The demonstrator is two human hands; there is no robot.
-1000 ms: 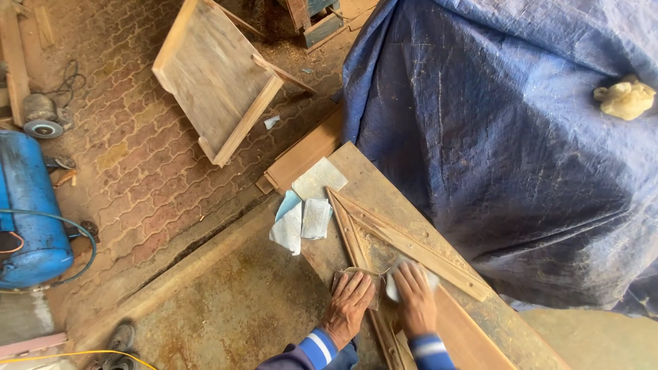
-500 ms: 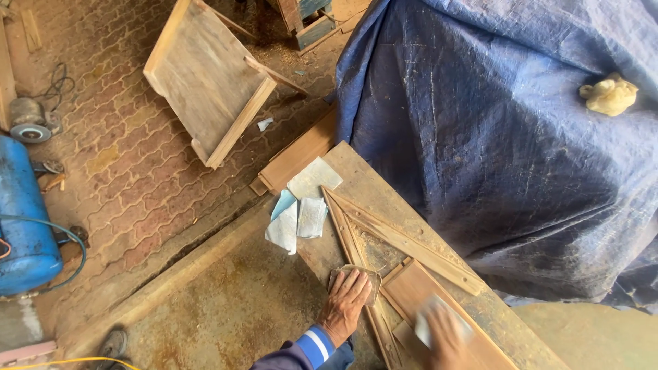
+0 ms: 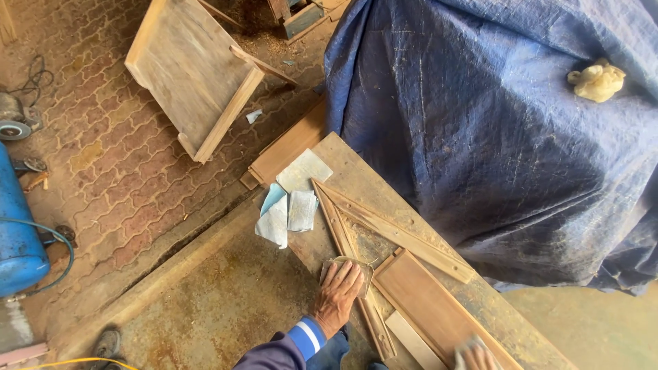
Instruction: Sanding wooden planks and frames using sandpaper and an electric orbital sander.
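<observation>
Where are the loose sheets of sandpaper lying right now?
The sandpaper sheets lie at the far end of the workbench, left of the triangular frame and beyond the left hand.

A long triangular carved wooden frame lies on the dusty plank counter. Worn pale sandpaper sheets lie at its far tip. A blue tarpaulin-covered heap stands right of the counter; a flat wooden panel lies on the brick floor to the left.
</observation>
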